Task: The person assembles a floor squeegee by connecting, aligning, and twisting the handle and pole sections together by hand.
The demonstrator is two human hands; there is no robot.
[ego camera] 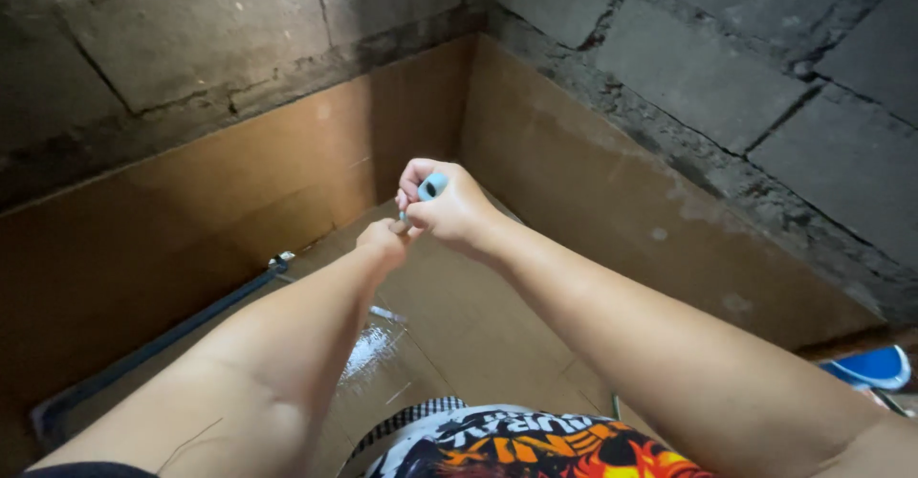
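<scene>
Hands meet in the middle of the frame, over a floor lined with brown cardboard (497, 344). The right hand (454, 210) is curled shut around a small blue roll of tape (432, 186), which peeks out near the thumb. The left hand (384, 241) sits just below and to the left, with its fingers pinched on something tiny, likely the tape's loose end, though it is too small to tell. To do this well, I think the pinch should stay firm and the pull slow and straight, so the strip does not twist. A long dark pipe (191, 320) lies at the lower left. Grey block walls (717, 67) fill the top.
</scene>
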